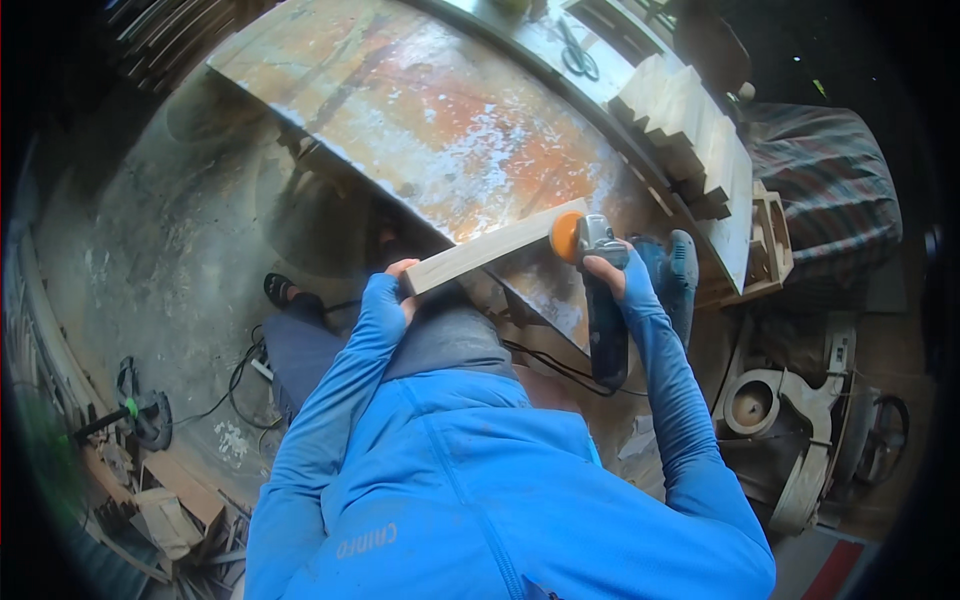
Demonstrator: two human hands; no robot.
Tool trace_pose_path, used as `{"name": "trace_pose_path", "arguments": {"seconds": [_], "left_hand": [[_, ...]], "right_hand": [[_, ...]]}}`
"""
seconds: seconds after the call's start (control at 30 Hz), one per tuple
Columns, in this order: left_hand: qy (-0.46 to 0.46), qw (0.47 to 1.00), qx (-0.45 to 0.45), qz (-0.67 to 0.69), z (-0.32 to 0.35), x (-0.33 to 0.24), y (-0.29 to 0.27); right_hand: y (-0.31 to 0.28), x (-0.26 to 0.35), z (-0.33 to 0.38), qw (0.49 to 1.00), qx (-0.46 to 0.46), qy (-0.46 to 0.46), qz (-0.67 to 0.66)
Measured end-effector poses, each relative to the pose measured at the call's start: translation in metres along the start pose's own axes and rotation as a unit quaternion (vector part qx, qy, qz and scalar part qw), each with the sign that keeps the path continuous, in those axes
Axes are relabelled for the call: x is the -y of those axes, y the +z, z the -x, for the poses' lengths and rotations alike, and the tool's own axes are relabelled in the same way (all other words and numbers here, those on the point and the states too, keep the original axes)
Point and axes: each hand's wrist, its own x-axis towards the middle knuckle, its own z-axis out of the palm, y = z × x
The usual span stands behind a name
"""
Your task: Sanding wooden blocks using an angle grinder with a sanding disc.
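Observation:
A pale squared length of wood [490,245] slants across the near edge of the worn worktable [400,110]. Its near left end is gripped by my left hand [393,295], with the fingers wrapped round it. My right hand [622,277] is closed around the head end of an angle grinder [608,335], whose dark body hangs down toward me. The grinder's orange disc [566,236] is against or very near the wood's far right end; I cannot tell whether they touch. Just right of my right hand is a second, blue-green power tool [682,270].
Several pale wood blocks [690,130] are stacked on a white board at the far right, with scissors [578,62] beyond. Black cables [555,365] run below the table. A cast machine part [752,402] stands at right. Wood scraps [185,490] and a dark tool [150,418] lie left.

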Motion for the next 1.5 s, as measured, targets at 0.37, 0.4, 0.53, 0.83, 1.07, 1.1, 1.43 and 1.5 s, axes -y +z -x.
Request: {"name": "trace_pose_path", "arguments": {"seconds": [0.37, 0.4, 0.53, 0.83, 1.07, 1.1, 1.43, 1.5], "left_hand": [[-0.093, 0.995, 0.018, 0.042, 0.005, -0.024, 0.002], [-0.093, 0.995, 0.014, 0.043, 0.005, -0.021, 0.001], [-0.069, 0.994, 0.007, 0.083, 0.004, -0.009, 0.003], [-0.016, 0.999, -0.011, 0.039, 0.018, 0.001, -0.016], [-0.027, 0.998, -0.004, 0.053, 0.014, -0.003, -0.017], [-0.023, 0.998, -0.006, 0.053, 0.013, -0.003, -0.018], [-0.038, 0.992, -0.063, 0.099, 0.036, 0.009, -0.048], [-0.031, 0.995, -0.062, 0.078, 0.035, 0.009, -0.054]], "right_hand": [[0.127, 0.073, 0.02, 0.955, 0.259, -0.067, 0.125], [0.129, 0.074, 0.021, 0.954, 0.262, -0.069, 0.127], [0.131, 0.081, 0.024, 0.958, 0.263, -0.054, 0.098], [0.072, 0.071, -0.001, 0.989, 0.128, 0.01, 0.077], [-0.019, 0.044, -0.045, 0.998, 0.055, 0.032, 0.028], [-0.028, 0.042, -0.049, 0.998, 0.035, 0.04, 0.041], [-0.01, -0.011, -0.005, 0.952, -0.018, 0.093, -0.292], [0.0, -0.016, 0.001, 0.933, 0.001, 0.114, -0.341]]}}
